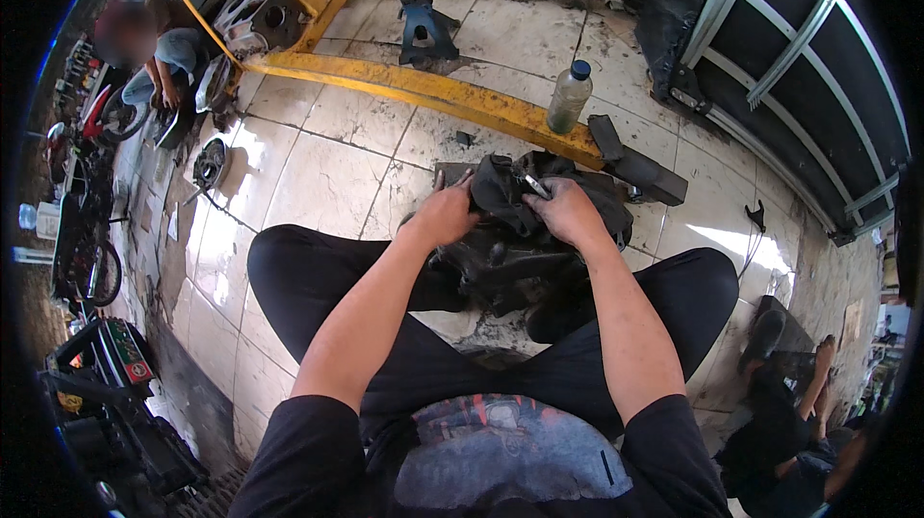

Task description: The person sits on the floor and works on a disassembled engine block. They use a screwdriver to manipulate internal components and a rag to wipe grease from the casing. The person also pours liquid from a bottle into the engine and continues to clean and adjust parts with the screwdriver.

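Note:
Between my bent legs lies a dark, greasy mechanical part point(510, 268), with a rounded black piece point(496, 195) on its top far side. My left hand point(449, 214) is closed at the left edge of that black piece, fingers bent against it and partly hidden. In my right hand point(570, 214) is a short silver metal tool point(535, 185), pinched between thumb and fingers. It slants toward the top of the black piece; its exact kind is too small to make out.
Beyond the part runs a yellow steel frame leg point(423, 85), with a blue-capped bottle point(569, 96) by its right end. A blue metal stand point(420, 32) stands farther off. Two other people sit at far left point(173, 56) and lower right point(784, 431). Motorcycles point(96, 268) line the left.

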### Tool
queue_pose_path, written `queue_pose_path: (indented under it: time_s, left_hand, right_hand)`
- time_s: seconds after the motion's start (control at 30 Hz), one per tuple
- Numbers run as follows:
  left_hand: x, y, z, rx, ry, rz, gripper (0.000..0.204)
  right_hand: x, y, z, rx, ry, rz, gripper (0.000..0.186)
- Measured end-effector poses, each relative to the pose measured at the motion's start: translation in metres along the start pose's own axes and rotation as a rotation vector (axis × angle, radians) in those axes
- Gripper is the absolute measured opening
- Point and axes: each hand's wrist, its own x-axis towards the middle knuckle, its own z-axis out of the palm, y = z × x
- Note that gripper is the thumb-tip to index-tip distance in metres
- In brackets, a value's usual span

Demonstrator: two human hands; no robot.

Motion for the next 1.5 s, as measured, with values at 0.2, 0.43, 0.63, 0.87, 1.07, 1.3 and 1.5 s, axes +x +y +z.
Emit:
queue_pose_path:
  time_s: [0.2,0.43,0.63,0.87,1.07,1.3,1.5]
  left_hand:
    - [-0.002,0.009,-0.051,0.097,-0.049,-0.084,0.026]
    - [-0.027,0.042,-0.107,-0.399,0.486,0.047,0.015]
    - [-0.026,0.011,-0.097,-0.218,0.142,-0.191,0.035]
    - [-0.016,-0.017,-0.073,-0.208,0.01,-0.244,0.044]
    - [-0.029,-0.031,-0.053,-0.093,-0.275,-0.346,0.066]
    - [-0.015,-0.035,-0.041,0.009,-0.167,-0.314,0.032]
    - [-0.008,-0.039,-0.037,0.062,-0.203,-0.275,0.025]
  right_hand:
    - [-0.016,-0.023,-0.007,0.326,0.104,-0.22,0.031]
    - [-0.007,-0.005,-0.041,1.061,0.721,-0.284,0.032]
    - [-0.029,0.0,-0.079,1.136,0.578,-0.278,0.051]
    - [0.022,0.031,0.04,0.166,0.139,-0.127,0.036]
    - [0.005,0.007,0.058,-0.015,-0.122,-0.033,0.034]
    - [-0.008,0.007,0.055,-0.195,-0.124,-0.051,0.033]
    - [-0.026,-0.006,0.058,-0.349,-0.124,-0.114,0.036]
